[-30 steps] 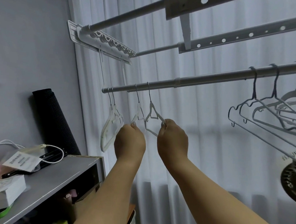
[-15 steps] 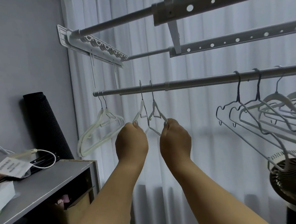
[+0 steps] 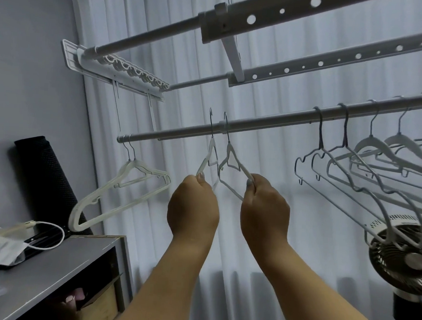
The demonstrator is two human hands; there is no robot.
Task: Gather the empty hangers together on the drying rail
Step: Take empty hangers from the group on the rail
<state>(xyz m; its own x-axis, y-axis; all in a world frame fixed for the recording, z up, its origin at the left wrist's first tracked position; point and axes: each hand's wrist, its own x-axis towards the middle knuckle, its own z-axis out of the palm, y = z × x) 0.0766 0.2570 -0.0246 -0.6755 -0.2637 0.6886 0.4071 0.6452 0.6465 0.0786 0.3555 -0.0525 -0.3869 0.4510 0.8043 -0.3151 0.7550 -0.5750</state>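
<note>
Progress check, taken at the lower drying rail (image 3: pixel 269 122).

My left hand (image 3: pixel 193 208) is raised below the rail with its fingers curled and its thumb and forefinger pinching the lower arm of one white hanger (image 3: pixel 209 157). My right hand (image 3: pixel 264 212) is beside it, fingers likewise curled, pinching the shoulder of a second white hanger (image 3: pixel 231 161). Both hangers are lifted: their wire hooks stand up past the rail near its sleeve joint, not seated on it as far as I can judge, and the two hooks are just beside each other.

Gathered so far: a cluster of grey and white hangers (image 3: pixel 358 159) hangs close together on the right-hand part of the same rail, hooks in a near row. I count this as the collecting point, though that is my judgement only.

Outstanding: the two hangers in my hands sit well apart from that cluster, with a bare stretch of rail between. A further pair of white hangers (image 3: pixel 127 179) hangs at the far left end of the rail, tilted, also well apart from everything else. All hangers in view are empty.

Assessment: partly complete. One group is formed; two hangers are in transit in my grip; the left-end pair is untouched. The upper perforated bars (image 3: pixel 334 61) carry nothing. A round fan (image 3: pixel 406 258) sits low right, beneath the cluster, and could be brushed by the long hanger bars.
</note>
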